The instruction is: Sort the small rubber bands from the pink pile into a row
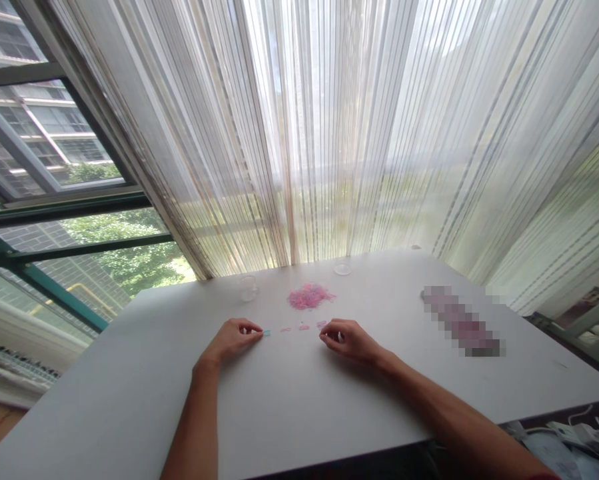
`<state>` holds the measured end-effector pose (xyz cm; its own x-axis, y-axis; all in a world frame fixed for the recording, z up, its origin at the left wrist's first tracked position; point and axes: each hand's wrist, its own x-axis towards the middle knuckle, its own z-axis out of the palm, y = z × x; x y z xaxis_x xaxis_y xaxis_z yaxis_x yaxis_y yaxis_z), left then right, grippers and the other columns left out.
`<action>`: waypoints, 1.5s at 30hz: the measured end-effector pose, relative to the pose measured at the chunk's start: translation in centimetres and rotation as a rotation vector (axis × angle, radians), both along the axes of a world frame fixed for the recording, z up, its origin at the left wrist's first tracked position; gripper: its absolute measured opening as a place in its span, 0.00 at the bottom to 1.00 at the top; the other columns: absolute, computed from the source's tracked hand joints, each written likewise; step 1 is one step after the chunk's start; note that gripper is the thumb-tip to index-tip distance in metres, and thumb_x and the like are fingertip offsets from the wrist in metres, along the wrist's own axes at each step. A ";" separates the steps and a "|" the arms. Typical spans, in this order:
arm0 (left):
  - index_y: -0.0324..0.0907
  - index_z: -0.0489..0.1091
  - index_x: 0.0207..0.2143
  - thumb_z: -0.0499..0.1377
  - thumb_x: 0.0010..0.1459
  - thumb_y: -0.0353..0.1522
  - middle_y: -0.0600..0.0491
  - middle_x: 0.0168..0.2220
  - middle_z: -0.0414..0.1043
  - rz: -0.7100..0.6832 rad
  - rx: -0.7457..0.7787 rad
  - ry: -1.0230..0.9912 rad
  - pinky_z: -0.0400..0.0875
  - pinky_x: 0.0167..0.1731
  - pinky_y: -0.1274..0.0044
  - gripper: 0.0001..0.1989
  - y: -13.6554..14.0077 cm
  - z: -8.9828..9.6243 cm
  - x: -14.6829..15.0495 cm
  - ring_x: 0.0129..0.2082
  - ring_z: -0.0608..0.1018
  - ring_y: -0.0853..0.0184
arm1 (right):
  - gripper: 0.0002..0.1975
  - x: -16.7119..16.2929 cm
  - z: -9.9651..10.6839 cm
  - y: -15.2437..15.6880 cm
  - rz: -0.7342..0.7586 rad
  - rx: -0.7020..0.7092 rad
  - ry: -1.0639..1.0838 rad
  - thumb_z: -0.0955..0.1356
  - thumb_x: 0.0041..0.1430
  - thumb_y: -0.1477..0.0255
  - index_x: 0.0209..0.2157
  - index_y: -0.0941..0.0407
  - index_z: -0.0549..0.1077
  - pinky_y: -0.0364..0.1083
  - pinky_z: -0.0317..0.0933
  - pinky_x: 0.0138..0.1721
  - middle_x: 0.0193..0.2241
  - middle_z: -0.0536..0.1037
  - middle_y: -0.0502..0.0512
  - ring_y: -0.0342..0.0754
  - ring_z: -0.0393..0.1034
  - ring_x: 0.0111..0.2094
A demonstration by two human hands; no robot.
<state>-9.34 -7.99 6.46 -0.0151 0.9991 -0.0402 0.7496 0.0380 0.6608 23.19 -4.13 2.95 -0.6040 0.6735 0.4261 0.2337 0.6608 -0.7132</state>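
Note:
My left hand (236,339) rests on the white table (259,407), thumb and fingertips pinched together at a small teal piece (266,333). Across from it, my right hand (346,339) is also closed in a pinch, its fingertips against or just beside a small purple piece (322,325). Whether anything is between the right fingertips is hidden. Between the hands lie a small pink piece (286,329) and a second pink piece (304,327), in a row with the other two. Just beyond is a loose heap of thin pink and multicoloured pieces (309,297), too small to name surely.
Two clear, shallow round dishes stand near the far edge, a left dish (250,292) and a right dish (343,269). A pixelated long object (462,323) lies at the right. Sheer striped curtains (329,133) hang behind the table. White cables (579,427) lie beyond the lower right edge.

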 end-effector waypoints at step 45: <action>0.41 0.78 0.33 0.54 0.58 0.47 0.51 0.31 0.78 -0.114 0.269 0.077 0.67 0.32 0.76 0.21 3.0 1.2 4.9 0.27 0.73 0.66 | 0.18 3.7 -0.6 5.7 -0.602 -0.068 0.165 0.65 0.57 0.56 0.28 0.57 0.76 0.43 0.59 0.26 0.18 0.69 0.48 0.44 0.62 0.21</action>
